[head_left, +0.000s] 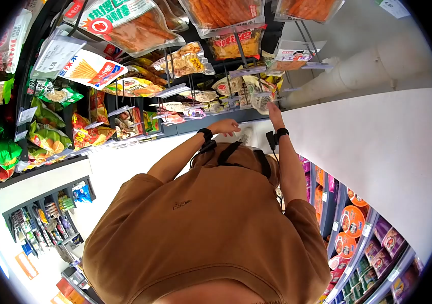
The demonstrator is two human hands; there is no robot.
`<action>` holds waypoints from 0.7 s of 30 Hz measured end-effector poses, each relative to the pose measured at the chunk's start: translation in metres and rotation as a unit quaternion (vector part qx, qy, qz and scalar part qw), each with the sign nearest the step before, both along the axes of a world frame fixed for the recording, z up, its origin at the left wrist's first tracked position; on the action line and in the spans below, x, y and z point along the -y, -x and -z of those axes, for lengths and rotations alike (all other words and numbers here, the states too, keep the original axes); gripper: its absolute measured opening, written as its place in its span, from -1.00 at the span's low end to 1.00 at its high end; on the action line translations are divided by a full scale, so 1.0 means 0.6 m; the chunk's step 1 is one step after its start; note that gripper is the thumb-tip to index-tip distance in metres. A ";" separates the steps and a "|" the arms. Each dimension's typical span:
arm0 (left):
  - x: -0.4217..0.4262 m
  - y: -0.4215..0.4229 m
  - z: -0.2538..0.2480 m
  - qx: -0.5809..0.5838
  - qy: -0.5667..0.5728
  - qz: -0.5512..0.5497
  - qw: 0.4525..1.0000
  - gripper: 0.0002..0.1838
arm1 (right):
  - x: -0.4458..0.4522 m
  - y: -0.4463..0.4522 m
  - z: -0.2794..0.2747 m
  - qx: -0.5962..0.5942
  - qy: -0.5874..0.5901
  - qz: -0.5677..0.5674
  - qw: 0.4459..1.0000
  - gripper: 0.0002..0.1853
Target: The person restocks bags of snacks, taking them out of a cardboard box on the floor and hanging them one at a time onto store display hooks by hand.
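My right hand point(276, 116) reaches up to the end of the low shelf row, its fingertips at the lower right edge of a pale, partly clear snack packet point(260, 94). The hand is seen edge-on and seems closed on that packet; the far fingers are hidden. My left hand point(224, 126) is in front of the bottom shelf edge, fingers loosely bent and apart, with nothing in it. More small snack packets point(200, 96) hang on hooks just above my left hand. Each wrist wears a black strap.
Large bags of orange-brown snacks point(221, 14) hang above on long metal hooks. Price tags point(56, 54) stick out from the rack at left. A pale pipe point(360, 71) and white panel point(378, 131) stand at right. Orange instant-noodle tubs point(352, 221) line shelves at lower right.
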State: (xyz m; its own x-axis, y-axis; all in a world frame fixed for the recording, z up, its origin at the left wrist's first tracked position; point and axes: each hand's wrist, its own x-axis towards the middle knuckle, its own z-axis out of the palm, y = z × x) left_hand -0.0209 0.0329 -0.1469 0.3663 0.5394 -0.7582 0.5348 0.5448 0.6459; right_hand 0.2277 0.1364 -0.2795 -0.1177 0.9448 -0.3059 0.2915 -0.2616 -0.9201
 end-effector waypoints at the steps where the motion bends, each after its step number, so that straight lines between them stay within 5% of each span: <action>1: 0.002 0.004 0.007 -0.001 -0.002 0.003 1.000 -0.39 | -0.001 0.002 0.000 0.036 -0.052 0.009 0.998 -0.47; 2: 0.004 0.005 0.014 0.005 0.002 0.013 1.000 -0.40 | 0.002 -0.004 -0.002 0.037 -0.054 0.013 0.998 -0.47; 4: 0.007 0.010 0.014 0.011 0.006 0.031 0.999 -0.45 | 0.022 -0.009 -0.056 -0.049 0.167 0.046 0.984 -0.40; 21: 0.147 0.084 0.020 0.018 0.015 0.102 0.995 -0.54 | 0.431 0.014 -0.091 -0.111 0.316 0.111 0.936 -0.55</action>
